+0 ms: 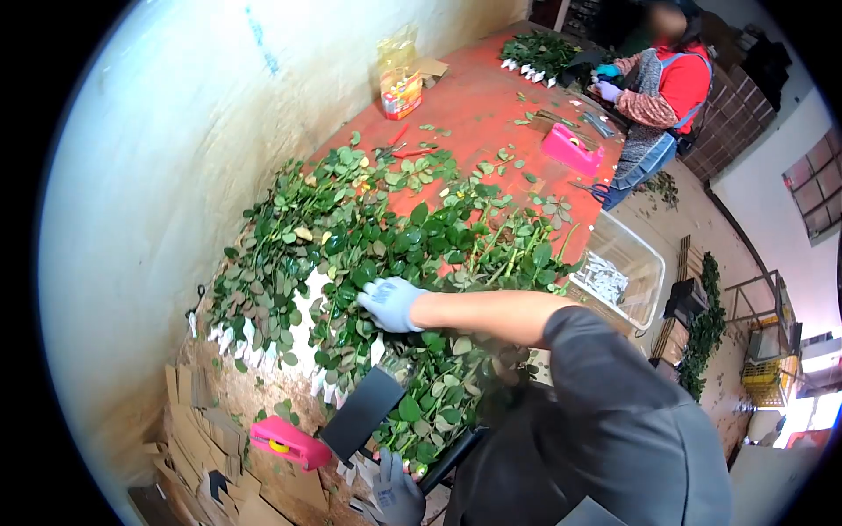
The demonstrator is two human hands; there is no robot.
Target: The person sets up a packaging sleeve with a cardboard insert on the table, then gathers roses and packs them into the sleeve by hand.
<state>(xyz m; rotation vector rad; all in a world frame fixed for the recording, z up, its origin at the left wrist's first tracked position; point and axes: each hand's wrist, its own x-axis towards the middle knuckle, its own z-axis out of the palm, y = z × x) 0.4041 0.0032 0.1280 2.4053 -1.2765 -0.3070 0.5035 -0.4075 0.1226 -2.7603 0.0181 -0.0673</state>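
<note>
My right hand (pixel 391 304), in a light blue-grey glove, reaches over the heaped leafy rose stems (pixel 412 237). Its fingers curl down around a stem among the leaves, their tips partly hidden. Low in the view, my left hand (pixel 399 495) wears a grey glove, with fingers stretched out beside the white-capped buds (pixel 349 473) and a black holder (pixel 364 412). More stems lie in that holder, leaves toward my body. Further white-capped buds (pixel 250 337) poke out along the wall side of the heap. A pink tape dispenser (pixel 289 443) stands left of the holder.
Cardboard pieces (pixel 197 430) pile at lower left. On the red table (pixel 491 96) are red pruners (pixel 412 152), a snack bag (pixel 401 92), another pink dispenser (pixel 572 151) and scissors (pixel 596 191). A clear bin (pixel 645 263) holds white pieces. A co-worker (pixel 667 96) handles stems at the far end.
</note>
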